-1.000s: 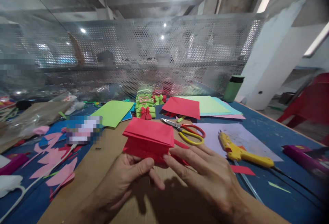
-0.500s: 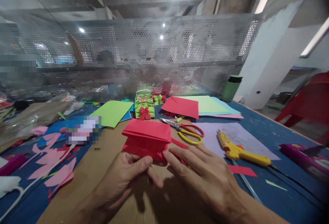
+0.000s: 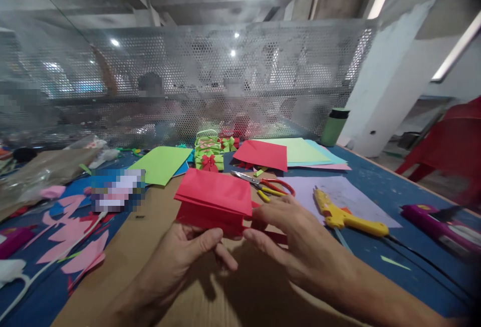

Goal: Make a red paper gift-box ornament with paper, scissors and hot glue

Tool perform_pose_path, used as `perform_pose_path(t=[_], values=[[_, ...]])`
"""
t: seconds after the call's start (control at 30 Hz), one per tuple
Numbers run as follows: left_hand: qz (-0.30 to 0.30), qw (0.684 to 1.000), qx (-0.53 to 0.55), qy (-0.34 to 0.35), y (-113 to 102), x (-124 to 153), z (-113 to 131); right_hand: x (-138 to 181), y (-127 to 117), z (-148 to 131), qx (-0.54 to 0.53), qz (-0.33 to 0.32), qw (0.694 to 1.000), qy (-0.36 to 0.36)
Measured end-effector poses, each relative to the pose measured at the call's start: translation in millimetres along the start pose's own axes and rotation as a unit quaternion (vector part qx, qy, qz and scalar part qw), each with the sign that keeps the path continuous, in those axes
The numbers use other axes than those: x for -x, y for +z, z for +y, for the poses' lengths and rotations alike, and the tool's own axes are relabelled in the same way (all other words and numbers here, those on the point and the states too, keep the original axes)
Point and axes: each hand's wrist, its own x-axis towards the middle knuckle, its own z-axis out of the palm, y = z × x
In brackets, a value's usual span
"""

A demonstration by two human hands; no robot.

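A folded red paper piece (image 3: 214,189), shaped like a small flat bag, is held above the brown board. My left hand (image 3: 188,249) grips its lower left edge, thumb in front and fingers underneath. At its right end, my right hand (image 3: 296,232) has its thumb and fingers closed on the edge. A narrow red paper strip (image 3: 278,238) shows between the right-hand fingers; where it leads is hidden. Just beyond lie scissors (image 3: 257,182) with red and yellow handles, partly covered by the right hand.
Brown board (image 3: 150,232) lies under my hands. To the right are a yellow glue gun (image 3: 345,219) and a purple tool (image 3: 432,227). Small green paper bags (image 3: 208,154), red paper (image 3: 263,152) and a green bottle (image 3: 334,127) stand behind. Pink scraps (image 3: 71,234) lie left.
My right hand has curled closer around the red paper's right end and covers more of the scissors. The red strip end right of that hand no longer shows there. The view shifted slightly.
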Motion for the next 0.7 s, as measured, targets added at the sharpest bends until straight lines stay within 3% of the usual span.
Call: perform_pose_path(t=[0.23, 0.5, 0.7], values=[[-0.008, 1.0, 0.007, -0.002, -2.5, -2.8, -2.6, -1.1, 7.7, 10.4, -0.082, -0.106, 0.99, 0.053], [-0.019, 0.999, 0.028, 0.025, 0.6, -5.9, 0.6, -9.4, 2.5, 4.5, -0.078, -0.104, 0.991, 0.028], [-0.029, 0.999, 0.018, 0.002, -1.7, -2.8, -2.7, -11.3, 5.0, 4.1, -0.062, -0.108, 0.991, 0.052]])
